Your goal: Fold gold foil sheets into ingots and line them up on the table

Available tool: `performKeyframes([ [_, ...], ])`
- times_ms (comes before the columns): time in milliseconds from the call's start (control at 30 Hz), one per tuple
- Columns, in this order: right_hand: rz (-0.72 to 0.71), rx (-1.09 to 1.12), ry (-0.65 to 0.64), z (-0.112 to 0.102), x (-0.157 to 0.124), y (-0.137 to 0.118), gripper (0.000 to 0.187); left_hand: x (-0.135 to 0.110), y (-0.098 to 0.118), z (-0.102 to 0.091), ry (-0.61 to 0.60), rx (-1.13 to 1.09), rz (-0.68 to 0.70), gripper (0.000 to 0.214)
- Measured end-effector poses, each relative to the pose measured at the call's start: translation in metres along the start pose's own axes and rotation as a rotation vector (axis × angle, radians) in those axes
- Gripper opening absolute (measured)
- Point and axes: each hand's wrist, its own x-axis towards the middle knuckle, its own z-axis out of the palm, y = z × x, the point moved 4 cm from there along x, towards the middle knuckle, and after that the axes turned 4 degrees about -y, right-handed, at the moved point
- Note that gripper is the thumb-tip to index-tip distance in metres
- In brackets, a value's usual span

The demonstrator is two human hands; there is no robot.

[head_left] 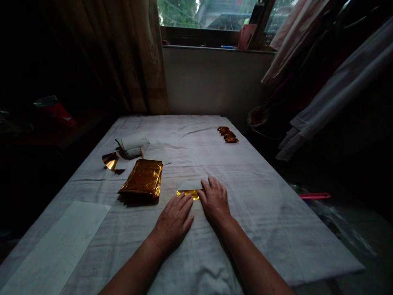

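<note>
A small sheet of gold foil paper lies flat on the cloth-covered table, with a pale strip above a gold band facing up. My left hand rests palm down at its lower edge, fingers stretched over the gold band. On its right end lies my right hand, fingers extended and slightly apart, hiding that end. Both hands look flat, with nothing gripped. To the left of the sheet is a thick stack of gold foil sheets. Several folded gold foil pieces sit in a row near the table's far right edge.
Crumpled grey-white paper and a curled gold foil scrap lie behind the stack. A long white sheet covers the near left. Clothes hang at right, a curtain behind, a pink cup on the sill.
</note>
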Motion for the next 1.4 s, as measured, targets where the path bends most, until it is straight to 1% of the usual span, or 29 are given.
performKeyframes([
  [133, 0.008, 0.025, 0.007, -0.001, 0.0, -0.001, 0.036, -0.013, -0.012, -0.005, -0.005, 0.035, -0.03, 0.047],
  [267, -0.013, 0.04, 0.034, 0.0, -0.001, -0.001, 0.035, -0.023, -0.02, -0.006, 0.011, 0.063, -0.059, 0.049],
  [433, -0.04, 0.03, 0.133, 0.001, -0.003, 0.002, 0.03, -0.025, -0.019, -0.005, 0.035, 0.101, -0.089, 0.047],
  [533, -0.02, 0.051, 0.22, -0.003, -0.007, 0.004, 0.022, -0.024, -0.017, -0.005, 0.042, 0.099, -0.11, 0.046],
  [600, -0.004, 0.058, 0.24, -0.006, -0.01, 0.004, 0.019, -0.023, -0.016, -0.006, 0.044, 0.098, -0.123, 0.045],
  [700, 0.001, 0.068, 0.203, -0.007, -0.011, 0.001, 0.015, -0.023, -0.015, -0.007, 0.04, 0.115, -0.129, 0.045],
  [800, -0.026, 0.095, 0.158, -0.007, -0.009, -0.001, 0.011, -0.023, -0.015, -0.007, 0.05, 0.131, -0.129, 0.044],
  [1033, -0.119, 0.141, 0.074, -0.005, 0.01, -0.006, 0.009, -0.028, -0.019, -0.005, 0.122, 0.16, -0.148, 0.041],
  [1167, -0.116, 0.186, 0.012, -0.006, 0.019, -0.009, 0.01, -0.027, -0.021, -0.005, 0.147, 0.188, -0.142, 0.04],
  [1400, -0.094, 0.22, 0.005, -0.008, 0.017, -0.006, 0.016, -0.025, -0.019, 0.0, 0.141, 0.199, -0.111, 0.04],
])
